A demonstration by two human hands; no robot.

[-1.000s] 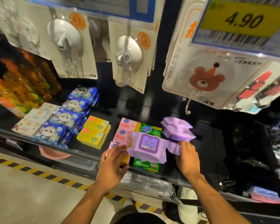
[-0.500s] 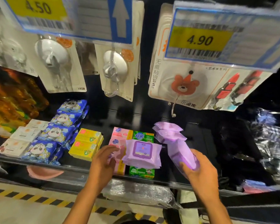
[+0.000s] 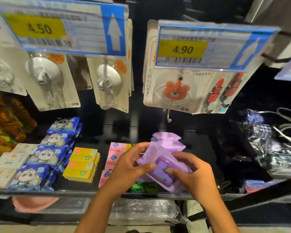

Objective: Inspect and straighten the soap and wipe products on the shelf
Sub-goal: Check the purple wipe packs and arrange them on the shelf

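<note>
One purple wipe pack (image 3: 163,167) is held just above the front of the shelf (image 3: 57,192), pinched between thumb and fingers of the left hand (image 3: 129,167) and the right hand (image 3: 191,177). It is not yet set down. Behind it, two purple packs (image 3: 168,142) are counted, lying askew. Four blue panda packs (image 3: 47,157), three pink soaps (image 3: 112,158) and two yellow soap boxes (image 3: 82,162) appear aligned. The task is judged partly done.

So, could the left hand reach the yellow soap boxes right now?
Probably yes: the yellow soap boxes lie uncovered near the left hand, though it grips the purple wipe pack and must release that first.
</note>
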